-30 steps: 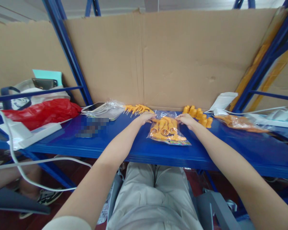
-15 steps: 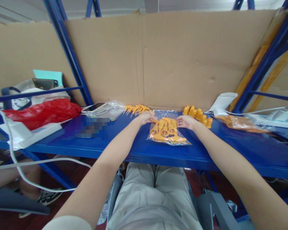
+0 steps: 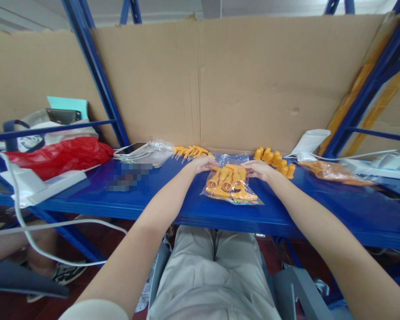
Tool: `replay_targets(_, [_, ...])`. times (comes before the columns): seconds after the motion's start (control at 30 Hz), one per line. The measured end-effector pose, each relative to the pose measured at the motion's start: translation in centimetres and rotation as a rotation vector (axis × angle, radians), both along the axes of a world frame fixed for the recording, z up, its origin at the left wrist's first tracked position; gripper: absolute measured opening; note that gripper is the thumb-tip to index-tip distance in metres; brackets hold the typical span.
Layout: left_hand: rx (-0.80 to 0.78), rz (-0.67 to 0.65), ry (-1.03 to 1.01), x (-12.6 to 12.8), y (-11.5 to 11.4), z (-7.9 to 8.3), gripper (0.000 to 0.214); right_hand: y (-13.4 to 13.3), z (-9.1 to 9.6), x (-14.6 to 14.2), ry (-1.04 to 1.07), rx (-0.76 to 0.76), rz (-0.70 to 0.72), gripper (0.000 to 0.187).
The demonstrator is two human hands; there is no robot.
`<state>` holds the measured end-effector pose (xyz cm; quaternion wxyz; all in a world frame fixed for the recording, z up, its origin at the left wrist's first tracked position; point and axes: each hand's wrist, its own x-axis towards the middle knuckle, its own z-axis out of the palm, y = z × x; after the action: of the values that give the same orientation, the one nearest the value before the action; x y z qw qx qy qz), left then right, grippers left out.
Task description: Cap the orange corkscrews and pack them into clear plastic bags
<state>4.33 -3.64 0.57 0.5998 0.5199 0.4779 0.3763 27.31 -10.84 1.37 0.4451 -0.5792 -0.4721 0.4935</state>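
A clear plastic bag [image 3: 228, 182] holding several orange hollow pieces with cup-like open ends lies in front of me on the blue shelf. At its upper left edge, my left hand [image 3: 205, 164] has its fingers closed on the plastic. On the opposite side my right hand [image 3: 256, 169] grips the upper right edge. Just behind my left hand is a row of orange pieces with small metal spirals [image 3: 188, 152]. Beyond my right hand stand several loose orange hollow pieces [image 3: 273, 159]. My fingertips are partly hidden by the bag.
A tall cardboard panel [image 3: 253, 84] closes off the back of the blue shelf [image 3: 166, 195]. A phone [image 3: 135, 149] and clear plastic lie at left, near a red bag [image 3: 66, 155]. Rightward are another bag of orange pieces [image 3: 333, 171] and a white power strip [image 3: 383, 166].
The bag has shifted slightly left and towards me, and the pieces inside have tilted. My right hand has moved a little left, onto the bag's edge.
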Motion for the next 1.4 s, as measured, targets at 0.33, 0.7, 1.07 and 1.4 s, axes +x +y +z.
replay_targets(0.33, [0.061, -0.010, 0.075, -0.6, -0.1, -0.1, 0.024, 0.0, -0.2, -0.2, 0.015, 0.048, -0.065, 0.020])
replay_targets(0.7, [0.211, 0.142, 0.005, 0.2, -0.3, -0.5, 0.021, 2.2, -1.7, 0.7, 0.005, 0.216, -0.151, 0.013])
replay_targets(1.07, [0.348, 0.006, -0.011, -1.3, 1.3, -2.1, 0.022, 3.2, -2.7, 2.1, -0.024, 0.319, 0.047, 0.015])
replay_targets(1.4, [0.597, 0.063, 0.299, -0.4, 2.2, -2.5, 0.020, 3.6, -2.6, 1.7, -0.245, 0.394, -0.048, 0.020])
